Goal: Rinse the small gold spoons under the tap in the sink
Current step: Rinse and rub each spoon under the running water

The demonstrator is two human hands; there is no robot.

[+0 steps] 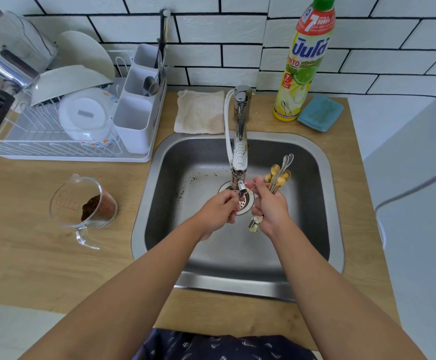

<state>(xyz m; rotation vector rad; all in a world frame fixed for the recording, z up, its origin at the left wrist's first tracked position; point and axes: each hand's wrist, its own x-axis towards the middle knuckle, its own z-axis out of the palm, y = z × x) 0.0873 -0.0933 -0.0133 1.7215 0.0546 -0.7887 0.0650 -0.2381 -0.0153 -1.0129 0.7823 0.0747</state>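
Note:
Both my hands are over the steel sink [313, 162], just below the tap [239, 152]. My right hand [270, 206] grips a bunch of small gold spoons [279, 178], bowls pointing up and away, flower-shaped handle ends sticking out below my palm. One thin gold spoon [251, 189] runs across under the tap's spout. My right thumb and fingers pinch one end of it; my left hand [218, 210] pinches the other end, at the spout. Its bowl is hidden by the spout. I cannot tell whether water is running.
Dark crumbs lie on the sink floor near the drain [242, 202]. A glass measuring cup [84, 203] with brown grounds stands left of the sink. A dish rack [63, 120] fills the back left. Behind the sink are a beige cloth [200, 111], a dish soap bottle [302, 63] and a blue cloth [320, 113].

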